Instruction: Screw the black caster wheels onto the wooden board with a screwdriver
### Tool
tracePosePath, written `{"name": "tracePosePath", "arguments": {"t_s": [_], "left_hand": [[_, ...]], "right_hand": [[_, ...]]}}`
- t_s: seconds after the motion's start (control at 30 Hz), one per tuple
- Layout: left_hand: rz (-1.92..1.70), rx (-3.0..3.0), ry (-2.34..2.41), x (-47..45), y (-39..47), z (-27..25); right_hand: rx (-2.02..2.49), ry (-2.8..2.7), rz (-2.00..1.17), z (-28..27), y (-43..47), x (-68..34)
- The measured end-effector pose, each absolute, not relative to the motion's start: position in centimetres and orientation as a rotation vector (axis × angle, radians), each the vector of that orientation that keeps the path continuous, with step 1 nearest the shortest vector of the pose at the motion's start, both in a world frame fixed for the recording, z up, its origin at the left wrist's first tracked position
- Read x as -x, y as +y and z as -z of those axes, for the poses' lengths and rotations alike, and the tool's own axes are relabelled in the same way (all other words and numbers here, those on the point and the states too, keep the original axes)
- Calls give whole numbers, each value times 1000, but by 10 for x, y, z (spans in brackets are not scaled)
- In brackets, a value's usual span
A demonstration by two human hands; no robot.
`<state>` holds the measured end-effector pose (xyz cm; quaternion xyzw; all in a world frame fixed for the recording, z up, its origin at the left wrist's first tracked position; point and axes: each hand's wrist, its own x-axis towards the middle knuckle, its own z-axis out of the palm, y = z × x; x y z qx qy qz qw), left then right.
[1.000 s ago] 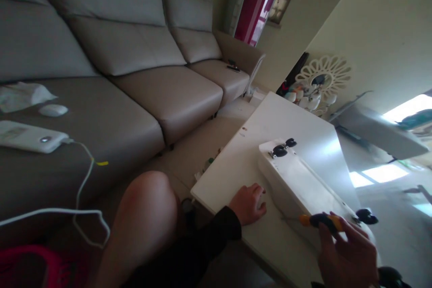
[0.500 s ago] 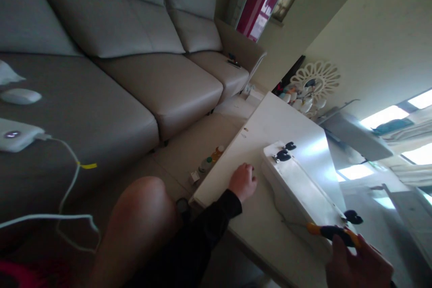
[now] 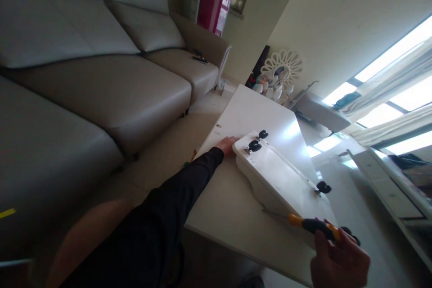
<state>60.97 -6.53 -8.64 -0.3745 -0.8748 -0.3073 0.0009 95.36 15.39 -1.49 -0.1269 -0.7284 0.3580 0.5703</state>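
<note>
A long white unit lies upside down, with several black caster wheels on the side facing up. My left hand reaches to the unit's far end, palm down with fingers stretched out. Whether its fingertips touch the unit or only the table beside it, I cannot tell. In my right hand, near the unit's close end, is a screwdriver with a yellow and black handle. Its thin shaft points left, over the table beside the unit. One caster is partly hidden behind the right hand.
The unit rests on a white table. A grey-brown sofa runs along the left, with a dark remote-like object on its far seat. White drawers stand at right, and a round petal-framed mirror at the back.
My left hand has moved forward across the table to the unit's far end. The view has swung right. My right hand still holds the screwdriver.
</note>
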Motion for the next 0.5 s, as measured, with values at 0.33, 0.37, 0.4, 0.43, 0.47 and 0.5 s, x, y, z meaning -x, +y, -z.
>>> {"name": "tracePosePath", "arguments": {"t_s": [0.33,0.37,0.4,0.43,0.47,0.5], "left_hand": [[990,1323,-2725,-599,-59,92],[981,1313,-2733,-600,-63,93],[969,1304,-2741,-600,-68,94],[956,1296,-2749,-600,-73,94],[940,1292,-2758,-600,-78,94],[923,1289,-2770,-601,-83,94]], "right_hand": [[361,-1660,-884,22,161,-960],[371,-1657,-880,23,162,-960],[371,-1653,-877,24,162,-961],[368,-1656,-880,25,163,-961],[354,-1659,-887,26,164,-962],[335,-1660,-898,27,164,-963]]}}
